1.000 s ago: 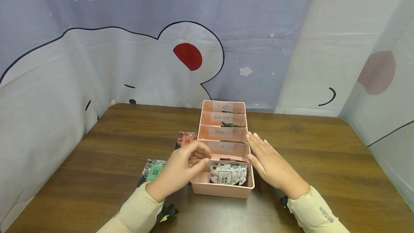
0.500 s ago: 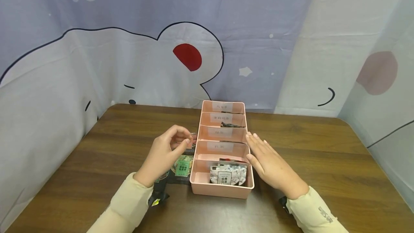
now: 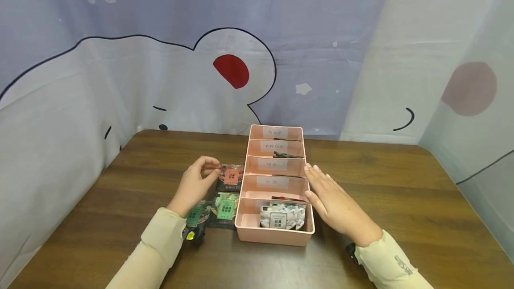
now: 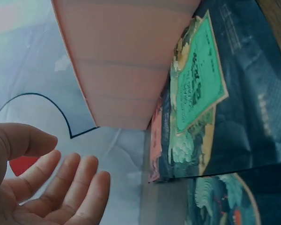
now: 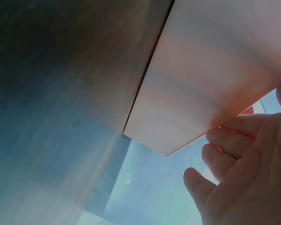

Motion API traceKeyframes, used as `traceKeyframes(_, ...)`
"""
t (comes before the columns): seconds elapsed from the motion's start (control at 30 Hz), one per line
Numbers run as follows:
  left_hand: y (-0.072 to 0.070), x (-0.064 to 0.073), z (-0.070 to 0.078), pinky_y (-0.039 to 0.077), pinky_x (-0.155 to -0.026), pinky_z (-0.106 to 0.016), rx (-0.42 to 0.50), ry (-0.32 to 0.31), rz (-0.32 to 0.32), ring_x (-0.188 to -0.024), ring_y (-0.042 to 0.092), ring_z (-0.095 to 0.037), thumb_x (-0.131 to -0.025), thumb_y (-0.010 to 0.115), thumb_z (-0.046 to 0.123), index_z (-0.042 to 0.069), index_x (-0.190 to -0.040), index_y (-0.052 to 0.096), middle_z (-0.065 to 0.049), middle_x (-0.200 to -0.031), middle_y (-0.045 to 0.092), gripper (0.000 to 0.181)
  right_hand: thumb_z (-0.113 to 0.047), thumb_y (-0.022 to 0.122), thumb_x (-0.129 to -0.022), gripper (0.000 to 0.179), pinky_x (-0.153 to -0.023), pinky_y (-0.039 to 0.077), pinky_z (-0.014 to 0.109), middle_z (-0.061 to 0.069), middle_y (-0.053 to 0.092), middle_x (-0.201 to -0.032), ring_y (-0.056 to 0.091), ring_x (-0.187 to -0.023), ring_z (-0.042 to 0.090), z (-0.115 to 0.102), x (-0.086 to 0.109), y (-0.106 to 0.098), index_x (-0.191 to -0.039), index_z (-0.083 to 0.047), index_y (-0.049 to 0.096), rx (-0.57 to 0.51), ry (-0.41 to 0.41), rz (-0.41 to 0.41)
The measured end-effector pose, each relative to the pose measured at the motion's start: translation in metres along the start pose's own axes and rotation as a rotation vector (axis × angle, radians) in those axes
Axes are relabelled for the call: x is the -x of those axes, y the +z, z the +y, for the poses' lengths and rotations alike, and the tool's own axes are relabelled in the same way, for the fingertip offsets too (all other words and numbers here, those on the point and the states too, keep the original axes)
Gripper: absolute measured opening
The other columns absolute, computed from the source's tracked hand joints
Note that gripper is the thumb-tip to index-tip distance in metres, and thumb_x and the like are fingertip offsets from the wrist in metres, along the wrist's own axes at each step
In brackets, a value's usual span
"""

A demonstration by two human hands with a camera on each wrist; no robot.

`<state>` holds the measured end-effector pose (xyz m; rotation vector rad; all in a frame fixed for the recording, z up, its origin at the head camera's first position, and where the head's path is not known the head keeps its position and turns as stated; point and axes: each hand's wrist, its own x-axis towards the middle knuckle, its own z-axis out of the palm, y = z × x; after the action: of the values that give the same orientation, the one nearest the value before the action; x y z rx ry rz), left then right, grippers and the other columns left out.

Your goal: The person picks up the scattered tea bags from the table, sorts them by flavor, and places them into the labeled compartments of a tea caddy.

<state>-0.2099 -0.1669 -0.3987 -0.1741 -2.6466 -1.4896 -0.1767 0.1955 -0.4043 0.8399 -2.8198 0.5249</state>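
My left hand [image 3: 196, 183] hovers at the left edge of a tea packet with a red label [image 3: 231, 176], fingers loosely bent around nothing. Below that lies a dark tea packet with a green label [image 3: 225, 208]; a second green-labelled tea packet [image 3: 195, 215] is partly covered by my left wrist. Along the right side of a long pink divided box [image 3: 275, 237], my right hand [image 3: 341, 206] rests its straight fingertips at the rim. White tea packets [image 3: 281, 216] stand in the box's nearest compartment. In the left wrist view, the thumb and fingers [image 4: 86, 180] are apart.
Paper labels with writing, such as this one [image 3: 272, 182], mark the compartment dividers. A red packet edge [image 3: 287, 198] and dark packets [image 3: 287, 155] show inside farther compartments. A patterned curtain [image 3: 160, 70] hangs behind the brown wooden table [image 3: 381, 164].
My left hand has moved left from over the box to beside the red-labelled tea packet, uncovering the packets on the table. The right hand has stayed at the box's rim.
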Motion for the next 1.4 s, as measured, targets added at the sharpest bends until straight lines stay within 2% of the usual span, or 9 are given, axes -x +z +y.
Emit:
traceKeyframes(0.23, -0.002, -0.002, -0.007, 0.049, -0.104, -0.054, 0.025, -0.088, -0.058, -0.125, 0.058, -0.040, -0.104, 0.056, 0.011, -0.005, -0.137, 0.053, -0.026, -0.136, 0.058, 0.037, -0.032, 0.041, -0.111, 0.060, -0.124, 0.020, 0.053, 0.012, 0.026, -0.165, 0.019, -0.154, 0.032, 0.001, -0.001, -0.001, -0.160, -0.001, 0.026, -0.006, 0.002, -0.002)
traceKeyframes(0.47, 0.000, -0.004, -0.015, 0.048, -0.106, -0.053, 0.076, -0.218, -0.129, -0.127, 0.055, -0.041, -0.106, 0.051, 0.016, -0.006, -0.146, 0.045, -0.027, -0.140, 0.053, 0.046, -0.034, 0.040, -0.111, 0.060, -0.123, 0.021, 0.053, 0.012, 0.027, -0.165, 0.019, -0.154, 0.031, 0.000, -0.001, 0.003, -0.159, -0.001, 0.027, -0.008, -0.004, 0.007)
traceKeyframes(0.63, 0.001, -0.013, -0.017, 0.045, -0.110, -0.053, 0.120, -0.275, -0.165, -0.133, 0.050, -0.043, -0.107, 0.049, 0.016, -0.009, -0.149, 0.040, -0.031, -0.145, 0.048, 0.050, -0.033, 0.042, -0.110, 0.060, -0.123, 0.021, 0.053, 0.013, 0.028, -0.165, 0.020, -0.154, 0.031, -0.001, -0.001, 0.003, -0.159, 0.000, 0.028, -0.008, -0.004, 0.007)
traceKeyframes(0.87, 0.004, -0.030, -0.012, 0.039, -0.114, -0.050, 0.208, -0.380, -0.219, -0.141, 0.042, -0.043, -0.107, 0.047, 0.018, -0.011, -0.153, 0.028, -0.032, -0.155, 0.035, 0.058, -0.034, 0.041, -0.110, 0.061, -0.124, 0.020, 0.052, 0.013, 0.027, -0.165, 0.020, -0.154, 0.031, 0.000, 0.000, 0.000, -0.159, 0.000, 0.027, -0.007, 0.009, 0.000)
traceKeyframes(1.17, 0.005, -0.041, -0.009, 0.040, -0.115, -0.049, 0.314, -0.407, -0.239, -0.142, 0.041, -0.042, -0.108, 0.044, 0.016, -0.014, -0.154, 0.022, -0.033, -0.155, 0.034, 0.060, -0.034, 0.041, -0.110, 0.061, -0.124, 0.020, 0.052, 0.013, 0.027, -0.165, 0.019, -0.154, 0.031, 0.001, 0.000, 0.000, -0.159, 0.000, 0.027, -0.003, 0.004, 0.003)
traceKeyframes(1.4, 0.007, -0.046, -0.014, 0.048, -0.109, -0.045, 0.300, -0.430, -0.218, -0.134, 0.050, -0.039, -0.108, 0.046, 0.016, -0.014, -0.147, 0.039, -0.030, -0.148, 0.045, 0.050, -0.033, 0.042, -0.110, 0.061, -0.124, 0.020, 0.051, 0.013, 0.027, -0.165, 0.019, -0.154, 0.031, 0.001, 0.000, 0.000, -0.159, 0.000, 0.027, -0.008, 0.005, 0.002)
